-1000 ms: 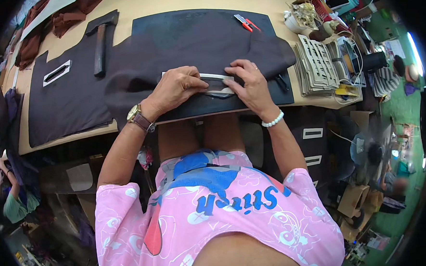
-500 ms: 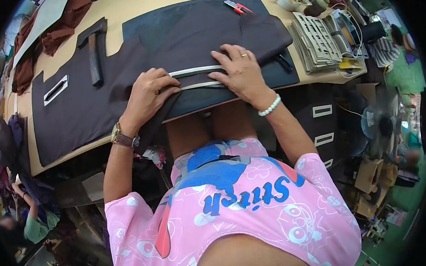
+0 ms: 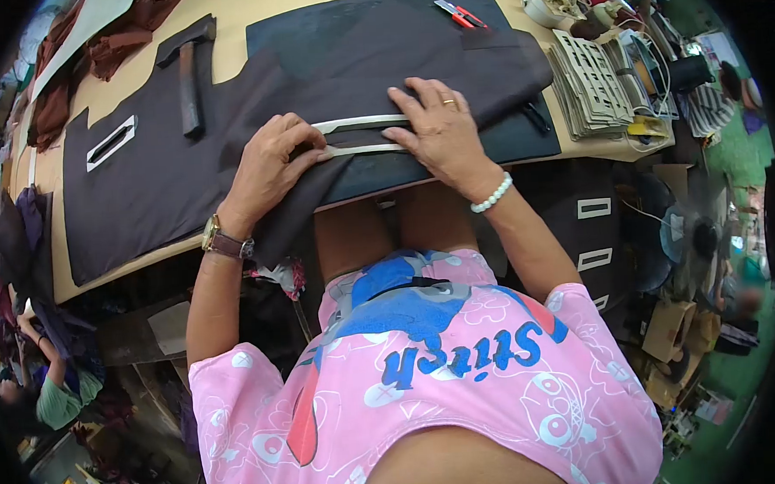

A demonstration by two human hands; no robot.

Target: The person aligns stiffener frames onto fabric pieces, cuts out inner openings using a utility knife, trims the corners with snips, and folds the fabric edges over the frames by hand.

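Dark cloth lies across a dark green board on the table. In it is a long opening edged by two pale strips. My left hand pinches the left end of the lower strip between thumb and fingers. At the right end of the strips, my right hand rests on the cloth with thumb and fingers apart. A hammer lies on dark cloth further left, beside a white slotted frame. Beyond the cloth sits a red-handled cutter.
A stack of slotted card pieces stands at the table's right end, near a white bowl. Brown cloth lies at the far left. A co-worker in green is at the lower left.
Since a second ago, both hands have moved apart, to the two ends of the strips. The cloth around the opening looks flatter. The whole view has shifted slightly.
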